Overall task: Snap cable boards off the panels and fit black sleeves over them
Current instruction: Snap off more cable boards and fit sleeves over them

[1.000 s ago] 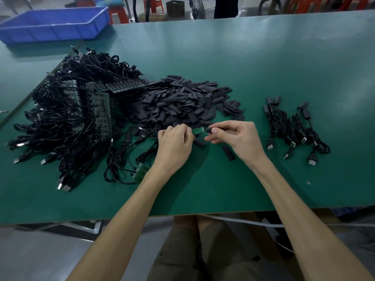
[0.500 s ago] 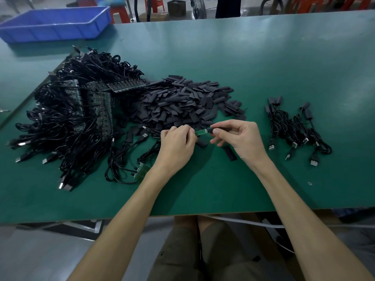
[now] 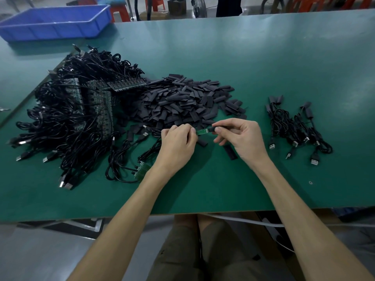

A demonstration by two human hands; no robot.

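Note:
My left hand (image 3: 178,141) pinches one end of a small green cable board (image 3: 202,131). Thumb and forefinger of my right hand (image 3: 242,138) pinch a black sleeve (image 3: 211,129) at the board's other end; the sleeve covers only the board's tip. Behind the hands lies a big heap of loose black sleeves (image 3: 182,102). To the left is a tangle of black cables with green panels (image 3: 95,106) in it. A small piece of panel (image 3: 143,171) with cables lies by my left wrist. Sleeved cables (image 3: 294,126) lie at the right.
Two loose sleeves (image 3: 231,152) lie on the green table (image 3: 223,185) under my right hand. A blue bin (image 3: 54,23) stands at the far left corner. Red stools and a fan stand beyond the table's far edge.
Both hands have shifted slightly right and away with the board. My right hand holds the sleeve at the board's tip much as before.

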